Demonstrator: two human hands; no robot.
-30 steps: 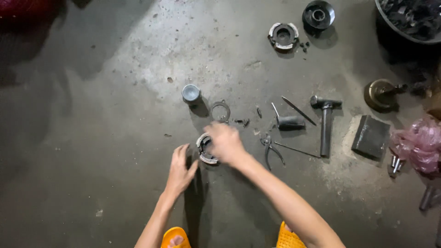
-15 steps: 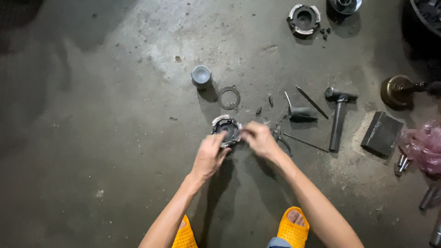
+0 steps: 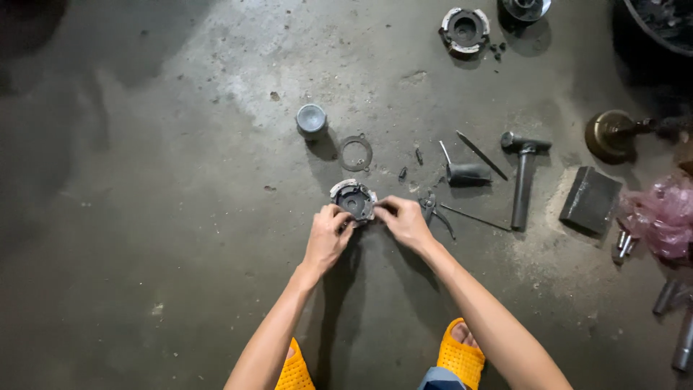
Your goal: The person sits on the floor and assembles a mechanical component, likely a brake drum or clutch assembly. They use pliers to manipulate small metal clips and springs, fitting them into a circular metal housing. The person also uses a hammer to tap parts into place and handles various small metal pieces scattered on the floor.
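Note:
A round dark metal part with a pale rim [image 3: 353, 198] rests on the concrete floor in the middle of the head view. My left hand [image 3: 326, 235] grips its lower left edge. My right hand [image 3: 404, 219] pinches its right edge with fingers closed on it. Just beyond the part lie a thin flat metal ring [image 3: 356, 152] and a small grey cup-shaped cap [image 3: 311, 120]. A pair of pliers [image 3: 432, 208] lies right beside my right hand.
A hammer [image 3: 522, 173], a small dark cylinder with a rod [image 3: 465, 173], thin rods and a dark block [image 3: 590, 200] lie to the right. A second round part [image 3: 464, 30] sits at the top. Pink plastic bag [image 3: 664, 217] at far right. My orange sandals [image 3: 459, 355] are below.
The view has shifted. My left hand has moved up onto the round part's edge, and both hands now hold it closer together.

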